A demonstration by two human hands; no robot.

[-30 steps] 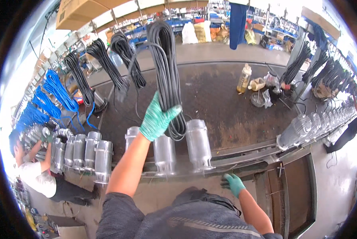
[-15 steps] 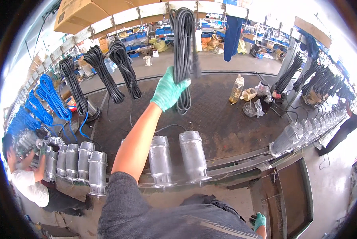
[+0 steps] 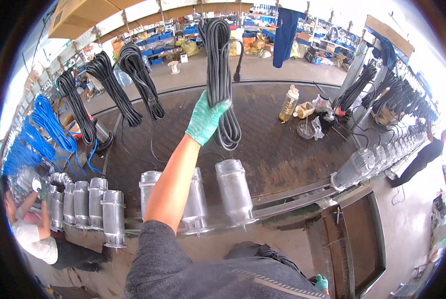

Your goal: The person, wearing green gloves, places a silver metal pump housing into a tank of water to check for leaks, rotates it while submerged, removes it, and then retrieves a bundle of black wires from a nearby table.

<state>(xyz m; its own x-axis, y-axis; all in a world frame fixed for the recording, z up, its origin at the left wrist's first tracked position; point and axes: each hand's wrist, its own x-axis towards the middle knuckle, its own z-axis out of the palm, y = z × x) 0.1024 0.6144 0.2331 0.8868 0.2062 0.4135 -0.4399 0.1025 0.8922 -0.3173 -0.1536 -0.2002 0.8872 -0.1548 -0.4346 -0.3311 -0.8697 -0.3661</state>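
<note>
My left hand (image 3: 206, 118), in a green glove, is closed around the lower half of a coiled black cable (image 3: 217, 65), thumb across its front. The coil stands upright in front of me, its top just under the overhead beam; whether it hangs on a hook I cannot tell. From the coil a loose cable end with a dark plug (image 3: 237, 76) droops on the right. Below my outstretched arm stand grey metal cylinders (image 3: 234, 192), one partly covered by the forearm. My right hand (image 3: 321, 283), also green-gloved, is low beside my body, its fingers mostly hidden.
More black coils (image 3: 142, 79) and blue coils (image 3: 53, 124) hang at left. On the dark bench (image 3: 278, 164) are a bottle (image 3: 289, 103) and plastic bags. Cylinders (image 3: 352, 172) line the right edge. A co-worker (image 3: 38, 234) works at left, another person (image 3: 422, 159) stands far right.
The black coil has come down slightly from the beam, still in my left hand, and its plug end now hangs out to the right. My right hand has sunk lower. The whole view has shifted a little.
</note>
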